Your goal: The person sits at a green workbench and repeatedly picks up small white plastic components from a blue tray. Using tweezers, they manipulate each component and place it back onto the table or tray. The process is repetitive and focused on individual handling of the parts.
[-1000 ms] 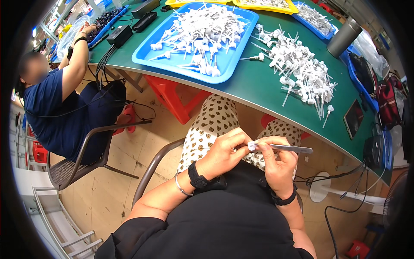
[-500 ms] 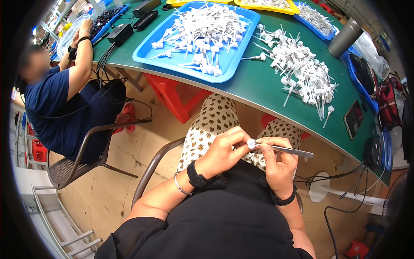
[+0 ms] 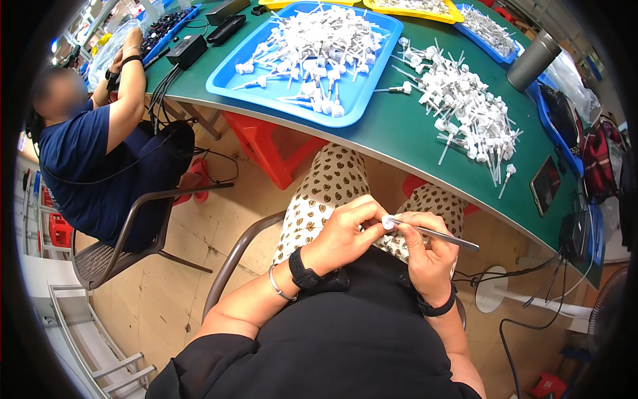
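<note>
Above my lap, my left hand [image 3: 347, 234] pinches a small white round plastic part [image 3: 388, 222] between thumb and forefinger. My right hand [image 3: 428, 249] is closed on grey metal tweezers [image 3: 445, 237], whose tips touch or nearly touch the white part. The handle end of the tweezers sticks out past my right fingers. On the green table ahead lies a loose pile of white plastic pieces with thin stems [image 3: 468, 106]. Left of it, a blue tray [image 3: 219, 81] bears a heap of similar pieces.
A grey metal cylinder [image 3: 533, 61] and a phone [image 3: 545, 185] are on the table [image 3: 399, 143] at the right. Yellow trays [image 3: 452, 14] stand at the back. A co-worker in a dark blue shirt [image 3: 80, 149] sits at the left. A black adapter [image 3: 187, 52] has cables hanging down.
The tweezers have tilted in my right fingers, their handle end dropping and shifting slightly left. Both hands stay at almost the same spot, with the white part still pinched.
</note>
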Demonstrator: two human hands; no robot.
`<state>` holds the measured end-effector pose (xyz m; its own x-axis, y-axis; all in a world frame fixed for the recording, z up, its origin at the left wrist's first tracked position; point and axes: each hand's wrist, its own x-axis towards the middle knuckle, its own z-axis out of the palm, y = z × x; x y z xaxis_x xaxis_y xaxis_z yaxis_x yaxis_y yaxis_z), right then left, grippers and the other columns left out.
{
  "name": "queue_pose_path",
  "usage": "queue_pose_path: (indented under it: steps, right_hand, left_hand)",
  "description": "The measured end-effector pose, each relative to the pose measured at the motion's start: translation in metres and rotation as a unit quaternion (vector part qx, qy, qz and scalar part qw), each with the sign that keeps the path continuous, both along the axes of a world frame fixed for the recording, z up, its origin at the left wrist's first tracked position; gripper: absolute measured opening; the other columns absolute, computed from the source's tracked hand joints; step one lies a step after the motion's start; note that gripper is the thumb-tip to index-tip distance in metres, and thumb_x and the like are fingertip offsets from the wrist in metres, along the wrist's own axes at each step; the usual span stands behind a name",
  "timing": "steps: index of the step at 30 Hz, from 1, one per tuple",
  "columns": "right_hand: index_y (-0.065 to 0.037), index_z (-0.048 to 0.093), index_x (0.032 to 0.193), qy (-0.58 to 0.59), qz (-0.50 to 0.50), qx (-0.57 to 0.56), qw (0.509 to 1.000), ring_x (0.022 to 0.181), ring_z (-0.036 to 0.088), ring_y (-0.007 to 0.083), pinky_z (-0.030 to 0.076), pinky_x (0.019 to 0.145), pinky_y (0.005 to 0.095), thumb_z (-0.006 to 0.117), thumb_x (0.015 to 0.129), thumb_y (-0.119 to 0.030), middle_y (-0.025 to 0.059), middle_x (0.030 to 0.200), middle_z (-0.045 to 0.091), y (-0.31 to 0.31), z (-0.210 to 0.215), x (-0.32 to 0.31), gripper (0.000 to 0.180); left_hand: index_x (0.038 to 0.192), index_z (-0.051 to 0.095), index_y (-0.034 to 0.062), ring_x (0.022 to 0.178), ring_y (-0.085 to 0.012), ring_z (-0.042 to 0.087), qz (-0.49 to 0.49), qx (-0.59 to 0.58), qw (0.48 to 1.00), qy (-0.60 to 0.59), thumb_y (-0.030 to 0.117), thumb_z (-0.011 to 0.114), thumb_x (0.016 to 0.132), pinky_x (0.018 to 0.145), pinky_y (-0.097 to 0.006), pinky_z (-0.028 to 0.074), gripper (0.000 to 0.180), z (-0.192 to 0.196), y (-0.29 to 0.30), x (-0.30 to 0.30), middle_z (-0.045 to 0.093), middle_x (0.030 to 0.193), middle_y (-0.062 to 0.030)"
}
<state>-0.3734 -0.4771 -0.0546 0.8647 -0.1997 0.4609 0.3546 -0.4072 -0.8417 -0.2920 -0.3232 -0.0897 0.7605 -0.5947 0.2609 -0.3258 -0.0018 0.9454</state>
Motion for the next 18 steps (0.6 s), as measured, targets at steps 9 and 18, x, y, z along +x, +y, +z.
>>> queue_pose_path:
  steps: [9,18]
  right_hand:
    - [0.002,0.065,0.098,0.009,-0.014,-0.011,1.0,0.08,0.066,0.0175,0.052,0.072,0.0278,0.067,0.092,0.0,0.0117,0.092,0.07,0.0003,0.0012,0.0002,0.007]
    - [0.0,0.067,0.091,-0.003,-0.008,-0.079,0.997,0.066,0.065,0.0218,0.051,0.059,0.0309,0.068,0.089,-0.002,0.0098,0.081,0.069,-0.0023,0.0063,0.0044,0.002]
  left_hand:
    - [0.091,0.067,-0.0006,0.073,-0.0146,0.062,-0.007,0.0,1.0,-0.019,-0.001,0.071,0.086,0.063,-0.027,0.049,0.007,-0.0016,0.0006,0.0001,0.064,0.086,-0.0067]
    - [0.09,0.065,0.0012,0.074,-0.0201,0.061,-0.027,0.033,0.998,-0.04,0.0,0.069,0.086,0.063,-0.031,0.048,0.006,-0.0035,0.0022,-0.0002,0.062,0.086,-0.0077]
